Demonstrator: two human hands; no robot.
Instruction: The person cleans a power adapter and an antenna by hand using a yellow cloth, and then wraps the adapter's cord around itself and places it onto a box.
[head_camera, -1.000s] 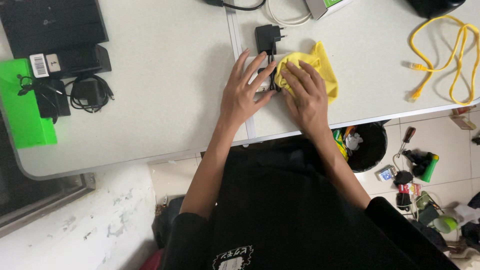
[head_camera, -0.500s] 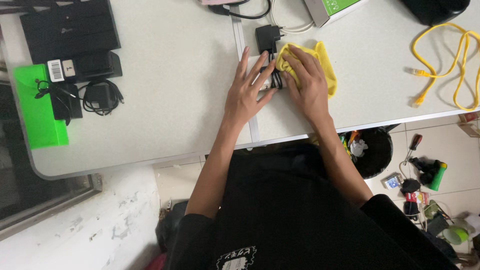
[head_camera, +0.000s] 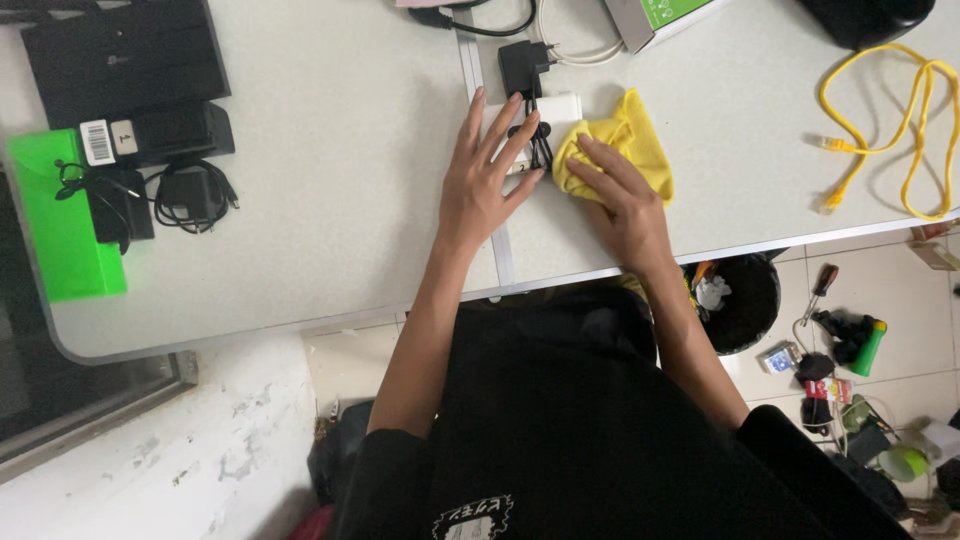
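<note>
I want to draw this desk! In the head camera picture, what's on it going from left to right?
Green box → black coiled cable → left hand → yellow cloth under the right hand → yellow cable.

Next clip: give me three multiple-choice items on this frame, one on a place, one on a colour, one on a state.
1. Where does the yellow cloth lie?
A. right of the white device
B. on the floor
C. on the green folder

2. What colour is the loose network cable at the table's right?
A. blue
B. yellow
C. red

3. How is the left hand?
A. clenched in a fist
B. lifted off the table
C. flat, fingers spread on the white device

Answers: 1 A, the cloth sits beside the device under the right hand. 2 B, the coil is plainly yellow. 3 C, the fingers are splayed across the device.
</note>
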